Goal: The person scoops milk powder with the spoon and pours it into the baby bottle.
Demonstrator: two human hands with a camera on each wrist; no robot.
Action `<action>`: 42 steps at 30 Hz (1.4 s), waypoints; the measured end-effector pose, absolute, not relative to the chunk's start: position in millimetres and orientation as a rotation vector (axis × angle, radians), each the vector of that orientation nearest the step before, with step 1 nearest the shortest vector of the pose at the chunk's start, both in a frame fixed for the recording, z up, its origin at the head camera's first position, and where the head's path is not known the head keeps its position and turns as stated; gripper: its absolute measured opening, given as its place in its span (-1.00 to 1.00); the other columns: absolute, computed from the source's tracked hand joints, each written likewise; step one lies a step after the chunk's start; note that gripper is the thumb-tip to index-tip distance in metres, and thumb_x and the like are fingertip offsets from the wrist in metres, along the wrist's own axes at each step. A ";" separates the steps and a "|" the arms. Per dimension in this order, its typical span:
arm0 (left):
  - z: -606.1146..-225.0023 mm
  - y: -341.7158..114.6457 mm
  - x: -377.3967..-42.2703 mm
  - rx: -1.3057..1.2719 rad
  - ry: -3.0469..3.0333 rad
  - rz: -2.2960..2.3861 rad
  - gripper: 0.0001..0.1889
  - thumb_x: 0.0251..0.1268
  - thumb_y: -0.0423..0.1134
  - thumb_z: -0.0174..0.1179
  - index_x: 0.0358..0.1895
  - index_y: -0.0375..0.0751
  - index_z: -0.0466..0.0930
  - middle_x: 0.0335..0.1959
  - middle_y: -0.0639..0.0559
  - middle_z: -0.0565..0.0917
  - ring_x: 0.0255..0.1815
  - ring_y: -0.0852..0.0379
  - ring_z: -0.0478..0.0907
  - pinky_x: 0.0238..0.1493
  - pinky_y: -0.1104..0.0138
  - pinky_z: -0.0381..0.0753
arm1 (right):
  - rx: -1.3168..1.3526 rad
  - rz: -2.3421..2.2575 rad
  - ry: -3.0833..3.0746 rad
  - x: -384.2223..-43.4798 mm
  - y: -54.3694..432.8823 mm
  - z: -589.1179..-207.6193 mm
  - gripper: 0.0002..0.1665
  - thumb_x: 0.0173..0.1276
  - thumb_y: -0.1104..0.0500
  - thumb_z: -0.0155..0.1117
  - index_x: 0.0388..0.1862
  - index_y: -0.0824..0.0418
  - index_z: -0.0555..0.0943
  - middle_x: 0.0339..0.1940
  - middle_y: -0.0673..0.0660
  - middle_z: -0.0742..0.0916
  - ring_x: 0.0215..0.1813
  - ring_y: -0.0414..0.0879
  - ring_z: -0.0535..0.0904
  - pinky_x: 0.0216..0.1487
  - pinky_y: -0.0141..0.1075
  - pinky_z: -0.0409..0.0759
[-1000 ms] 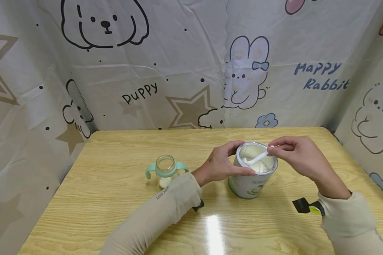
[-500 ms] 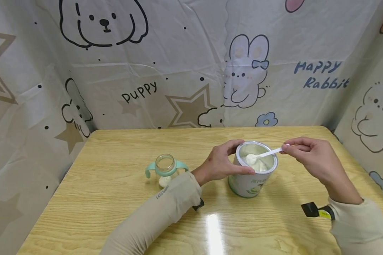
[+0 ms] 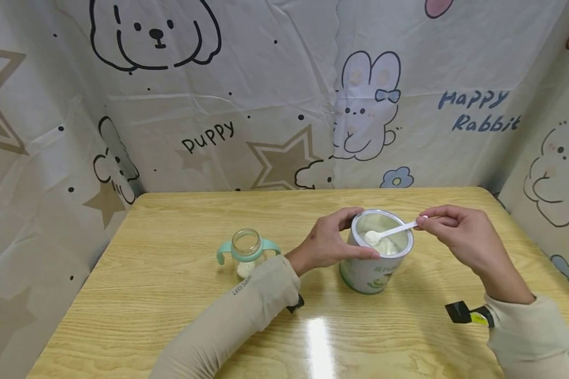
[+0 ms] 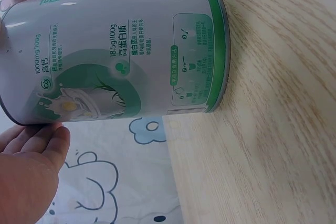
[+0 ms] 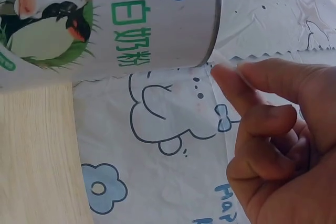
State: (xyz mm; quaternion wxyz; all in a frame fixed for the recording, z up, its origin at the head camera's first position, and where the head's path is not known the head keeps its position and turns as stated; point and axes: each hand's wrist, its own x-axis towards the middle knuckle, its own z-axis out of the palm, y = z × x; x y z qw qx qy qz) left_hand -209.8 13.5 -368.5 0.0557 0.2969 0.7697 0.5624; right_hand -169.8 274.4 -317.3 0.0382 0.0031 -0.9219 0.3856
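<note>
A white and green milk powder can, without a lid, stands on the table with pale powder inside. My left hand grips its upper rim from the left, thumb at the front and fingers behind. Between thumb and fingertips my right hand pinches the handle of a white scoop. The scoop's bowl, heaped with powder, is inside the can's mouth. In the right wrist view the can hides the bowl. A baby bottle with mint-green handles stands uncapped left of the can, some powder at its bottom.
The wooden table reaches back to a patterned cloth hung behind and at both sides. My left sleeve crosses in front of the bottle and hides part of its lower side.
My right hand has drawn back to the right, and the scoop's bowl has come up out of the powder, loaded. The left hand and can have stayed in place.
</note>
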 end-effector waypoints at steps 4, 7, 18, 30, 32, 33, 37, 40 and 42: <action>-368.0 13.4 -209.6 0.902 2.333 1.705 -0.11 -0.07 -0.22 0.62 0.40 -0.24 0.38 0.28 0.03 0.56 0.25 0.25 0.49 0.22 0.46 0.47 | 0.020 1.193 -2.821 -169.5 274.7 -317.8 -0.48 0.45 -0.14 0.26 0.04 0.29 0.66 -0.22 0.04 0.81 -0.20 -0.45 0.55 -0.14 -0.25 0.42; -367.3 13.2 -209.6 0.897 2.336 1.698 -0.11 -0.07 -0.21 0.62 0.40 -0.24 0.38 0.28 0.03 0.56 0.25 0.26 0.49 0.22 0.46 0.47 | 0.024 1.192 -2.816 -169.5 274.8 -318.1 -0.50 0.46 -0.12 0.26 0.03 0.30 0.66 -0.22 0.03 0.81 -0.21 -0.45 0.57 -0.14 -0.28 0.43; -364.7 13.4 -209.3 0.857 2.322 1.686 -0.11 -0.07 -0.21 0.62 0.41 -0.20 0.38 0.30 0.03 0.54 0.30 0.27 0.45 0.25 0.44 0.45 | 0.021 1.264 -2.797 -171.0 277.8 -312.1 -0.53 0.50 -0.09 0.21 0.08 0.29 0.62 -0.31 -0.28 0.77 -0.30 -0.28 0.45 -0.37 -0.37 0.36; -359.0 3.8 -209.0 0.923 2.329 1.659 -0.05 -0.05 -0.26 0.61 0.47 -0.28 0.29 0.44 -0.06 0.40 0.42 0.21 0.33 0.34 0.48 0.33 | -0.011 1.399 -2.720 -172.1 276.9 -301.9 -0.53 0.47 -0.09 0.25 0.05 0.29 0.57 -0.40 -0.33 0.73 -0.43 -0.19 0.33 -0.49 -0.31 0.29; -357.8 1.4 -209.0 0.922 2.321 1.666 -0.04 -0.06 -0.28 0.61 0.47 -0.29 0.29 0.45 -0.07 0.39 0.43 0.20 0.32 0.35 0.48 0.32 | -0.021 1.399 -2.725 -172.2 276.2 -300.4 -0.51 0.47 -0.11 0.25 0.06 0.29 0.58 -0.37 -0.33 0.74 -0.37 -0.18 0.35 -0.42 -0.34 0.34; -357.3 0.2 -208.9 0.920 2.318 1.669 -0.03 -0.07 -0.29 0.61 0.47 -0.29 0.28 0.45 -0.07 0.39 0.44 0.19 0.31 0.35 0.48 0.32 | -0.027 1.391 -2.731 -172.2 275.7 -299.5 -0.49 0.47 -0.13 0.25 0.06 0.28 0.58 -0.36 -0.33 0.75 -0.34 -0.17 0.36 -0.39 -0.34 0.37; -356.3 -4.4 -208.8 0.910 2.319 1.671 -0.02 -0.08 -0.29 0.62 0.47 -0.28 0.28 0.46 -0.05 0.38 0.45 0.19 0.30 0.35 0.48 0.31 | -0.040 1.404 -2.738 -171.7 274.1 -296.4 -0.45 0.43 -0.19 0.26 0.07 0.25 0.59 -0.32 -0.28 0.76 -0.30 -0.15 0.37 -0.35 -0.35 0.39; -355.0 -8.3 -208.7 0.913 2.326 1.666 -0.02 -0.09 -0.28 0.63 0.47 -0.26 0.29 0.45 -0.04 0.38 0.44 0.19 0.31 0.35 0.47 0.32 | -0.024 1.428 -2.725 -171.9 272.0 -294.7 -0.44 0.42 -0.20 0.27 0.07 0.25 0.60 -0.32 -0.23 0.76 -0.36 -0.14 0.36 -0.40 -0.33 0.35; -354.1 -11.4 -209.0 0.911 2.323 1.665 -0.03 -0.09 -0.28 0.62 0.47 -0.25 0.29 0.46 -0.05 0.38 0.44 0.20 0.30 0.35 0.46 0.33 | -0.004 1.441 -2.713 -173.0 269.7 -294.1 -0.45 0.42 -0.17 0.29 0.07 0.27 0.59 -0.35 -0.22 0.75 -0.41 -0.15 0.35 -0.43 -0.32 0.32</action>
